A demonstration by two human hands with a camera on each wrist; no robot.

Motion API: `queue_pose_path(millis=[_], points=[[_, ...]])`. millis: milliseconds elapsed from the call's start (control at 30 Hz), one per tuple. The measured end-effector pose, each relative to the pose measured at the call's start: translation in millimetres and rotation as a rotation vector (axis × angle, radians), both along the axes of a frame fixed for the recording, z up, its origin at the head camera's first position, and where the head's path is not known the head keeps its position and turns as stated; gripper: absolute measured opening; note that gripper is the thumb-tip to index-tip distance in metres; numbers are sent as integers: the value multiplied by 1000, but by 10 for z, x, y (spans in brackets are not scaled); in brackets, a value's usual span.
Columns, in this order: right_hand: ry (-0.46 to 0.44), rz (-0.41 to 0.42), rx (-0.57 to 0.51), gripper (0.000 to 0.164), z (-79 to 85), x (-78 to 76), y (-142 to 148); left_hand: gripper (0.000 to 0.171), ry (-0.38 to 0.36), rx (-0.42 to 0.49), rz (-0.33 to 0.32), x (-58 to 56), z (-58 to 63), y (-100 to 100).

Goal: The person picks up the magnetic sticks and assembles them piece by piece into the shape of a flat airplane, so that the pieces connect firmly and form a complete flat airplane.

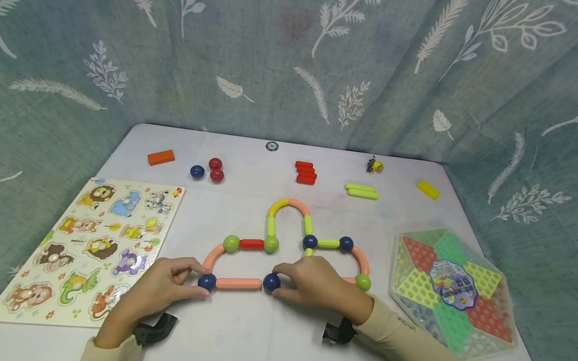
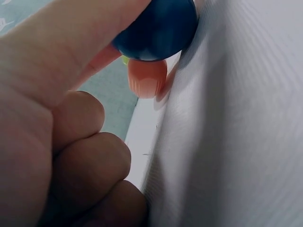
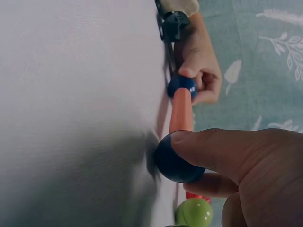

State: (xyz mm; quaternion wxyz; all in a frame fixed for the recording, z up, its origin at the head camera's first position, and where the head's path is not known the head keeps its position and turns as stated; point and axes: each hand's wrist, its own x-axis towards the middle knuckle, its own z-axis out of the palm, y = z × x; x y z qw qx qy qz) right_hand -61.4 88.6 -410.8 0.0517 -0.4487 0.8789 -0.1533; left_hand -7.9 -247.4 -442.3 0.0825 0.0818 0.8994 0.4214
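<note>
My left hand (image 1: 173, 281) pinches a dark blue ball (image 1: 207, 282) at the lower left corner of a shape made of balls and rods. Between thumb and forefinger, my right hand (image 1: 311, 283) holds another dark blue ball (image 1: 272, 283). A straight pink rod (image 1: 238, 284) lies between these two balls. From the left ball a curved pink rod (image 1: 213, 257) rises to a green ball (image 1: 232, 243). The right hand partly covers a pink rod that leads to the green ball (image 1: 363, 282) at the right. In the right wrist view the held ball (image 3: 175, 158) meets the pink rod (image 3: 181, 111).
An animal puzzle board (image 1: 169, 220) lies at the left, a clear case of pegboard-like pieces (image 1: 453, 291) at the right. Farther back are red balls (image 1: 217, 175), a blue ball (image 1: 197, 172), red rods (image 1: 305, 173), light green rods (image 1: 362, 191), an orange block (image 1: 160, 157) and a yellow block (image 1: 427, 189).
</note>
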Motion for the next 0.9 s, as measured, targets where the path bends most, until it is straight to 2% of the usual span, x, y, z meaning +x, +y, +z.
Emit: queue_pose_path(millis=[233,700,900], points=[[-5,-4,-8,37,-17,17,-22,33,12,-28,2,21,48,34],[7,-7,12,38,-39,10,-10,35,40,-44,16,-4,59,43],[-6,-21,-7,37,17,-11,18,38,58,-64,27,0,51,30]])
